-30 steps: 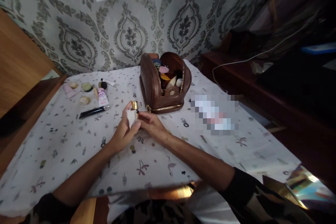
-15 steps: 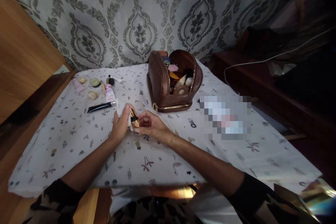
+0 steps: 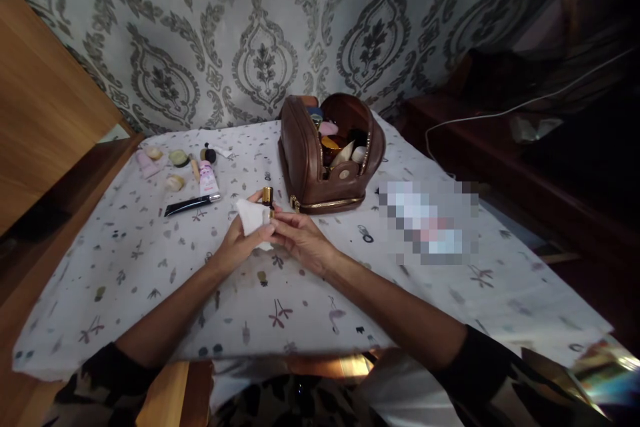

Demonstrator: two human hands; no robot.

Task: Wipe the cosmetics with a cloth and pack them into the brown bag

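Note:
Over the near middle of the table, both hands meet around a small gold-and-black cosmetic bottle [image 3: 269, 196] standing roughly upright. My left hand [image 3: 239, 239] is closed on a folded white tissue [image 3: 254, 219], which lies against the bottle's side. The fingers of my right hand [image 3: 306, 239] pinch the bottle from the right. Its lower part is partly covered by fingers and tissue. Just behind the hands stands a brown cosmetic bag [image 3: 305, 160], unzipped, with assorted containers inside.
To the left lie a black tube [image 3: 193, 204], a pink-and-white tube [image 3: 207, 178], a green-topped jar [image 3: 179, 158] and several other small cosmetics on the patterned tablecloth [image 3: 215, 320]. A blurred-out item [image 3: 427, 220] lies at right. A white cable [image 3: 500, 117] runs beyond the table's right edge.
The bottle has turned from tilted to nearly upright and moved slightly up and right. My left hand has shifted right with the tissue, closer to my right hand.

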